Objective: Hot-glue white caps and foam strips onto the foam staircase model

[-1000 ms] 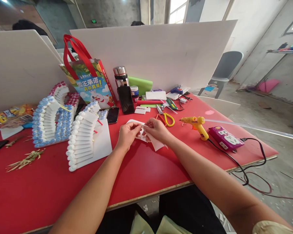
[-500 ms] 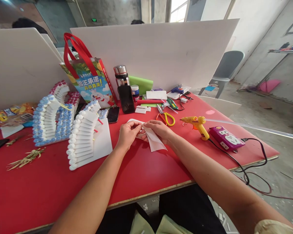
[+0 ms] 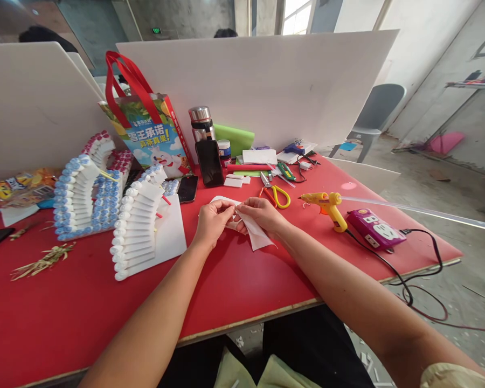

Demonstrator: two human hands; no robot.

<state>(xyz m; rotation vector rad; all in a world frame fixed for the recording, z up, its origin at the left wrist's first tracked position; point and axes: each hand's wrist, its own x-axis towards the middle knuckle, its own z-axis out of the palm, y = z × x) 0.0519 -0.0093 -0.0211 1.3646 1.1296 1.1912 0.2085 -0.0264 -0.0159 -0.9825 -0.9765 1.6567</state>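
Both my hands meet over the middle of the red table (image 3: 234, 280). My left hand (image 3: 212, 222) pinches the left end of a white paper piece (image 3: 255, 234), fingers closed on it. My right hand (image 3: 261, 213) grips the same white piece from the right, fingers curled over it. The loose end of the paper hangs down toward me onto the table. Just left of my hands stands a white craft model (image 3: 143, 229) made of rows of rolled tubes with blue caps.
A yellow glue gun (image 3: 327, 207) stands right of my hands, cabled beside a purple power strip (image 3: 375, 229). Yellow-handled scissors (image 3: 275, 194), a black phone (image 3: 187, 188), a flask (image 3: 201, 125) and a red-handled bag (image 3: 149, 129) sit behind. White boards (image 3: 267, 86) wall the table's back.
My hands stay together on the white paper piece. The paper has been turned a little between my fingers, and its loose end now points down toward me.
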